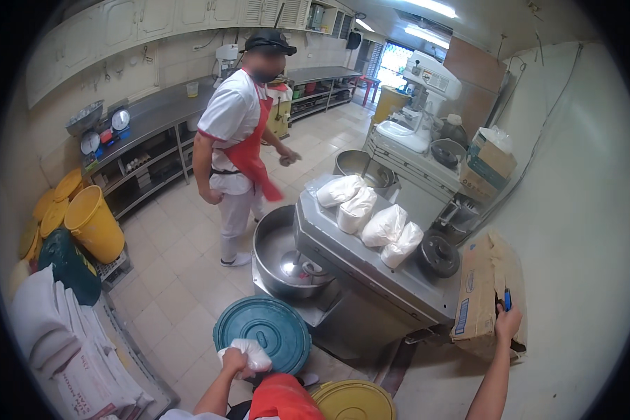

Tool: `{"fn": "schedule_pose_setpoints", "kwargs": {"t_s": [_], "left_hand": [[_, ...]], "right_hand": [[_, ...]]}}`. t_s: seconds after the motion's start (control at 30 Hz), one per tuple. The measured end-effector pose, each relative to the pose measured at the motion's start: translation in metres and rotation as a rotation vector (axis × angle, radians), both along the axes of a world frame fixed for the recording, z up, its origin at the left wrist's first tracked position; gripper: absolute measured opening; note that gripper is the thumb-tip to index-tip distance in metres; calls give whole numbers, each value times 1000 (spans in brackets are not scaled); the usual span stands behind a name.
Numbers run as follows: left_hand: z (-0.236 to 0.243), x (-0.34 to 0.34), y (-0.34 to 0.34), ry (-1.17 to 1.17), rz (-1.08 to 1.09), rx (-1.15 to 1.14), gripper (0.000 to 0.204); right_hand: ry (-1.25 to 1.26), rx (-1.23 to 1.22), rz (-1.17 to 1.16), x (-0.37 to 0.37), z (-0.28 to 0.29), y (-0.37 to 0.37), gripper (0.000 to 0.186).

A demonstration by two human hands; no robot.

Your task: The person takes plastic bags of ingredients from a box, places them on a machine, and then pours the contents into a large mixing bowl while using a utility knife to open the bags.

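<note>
My left hand (235, 361) is closed around the top of a small clear plastic bag with whitish contents (253, 354), held over the teal round lid (262, 332) of a bin. At the right, my right arm is stretched out to an open, torn cardboard box (493, 294) by the wall. The fingers of my right hand (509, 324) are closed at its opening, around the lower end of a small blue-and-black object (507, 299) whose kind I cannot make out. Several filled white bags (383, 225) stand on the grey mixer top (329, 234) ahead of me.
A large mixer bowl (273, 241) stands beyond the teal lid. A person in a red apron (241, 133) stands behind it. Stacked sacks (70, 350) and yellow bins (94, 220) line the left. A yellow lid (353, 402) is near my body; a black lid (437, 254) lies on the mixer.
</note>
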State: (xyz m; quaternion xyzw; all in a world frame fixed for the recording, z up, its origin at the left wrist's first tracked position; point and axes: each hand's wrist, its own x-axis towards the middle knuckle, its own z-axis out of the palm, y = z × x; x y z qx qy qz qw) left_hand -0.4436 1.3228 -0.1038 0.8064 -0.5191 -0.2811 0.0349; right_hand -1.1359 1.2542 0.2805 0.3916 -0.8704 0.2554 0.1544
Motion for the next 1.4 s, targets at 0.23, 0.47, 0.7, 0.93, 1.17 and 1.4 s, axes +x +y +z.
{"fn": "schedule_pose_setpoints", "kwargs": {"t_s": [0.23,0.47,0.7,0.93,1.17,1.4], "left_hand": [[11,-43,-46,206,-59,-9,42],[6,-71,-58,230,-136,44,44],[-35,-61,-100,129,-349,-83,41],[82,-67,-241,411,79,-838,24],[221,-155,-243,880,-84,-935,14],[189,-249,-160,822,-536,-779,12]], "right_hand": [[84,-4,-4,5,-2,4,30],[100,71,-54,29,10,3,28],[250,59,30,3,-13,5,31],[131,79,36,4,-1,-3,30],[175,37,-6,6,-13,10,33],[-97,-5,79,-16,-1,-9,38]]}}
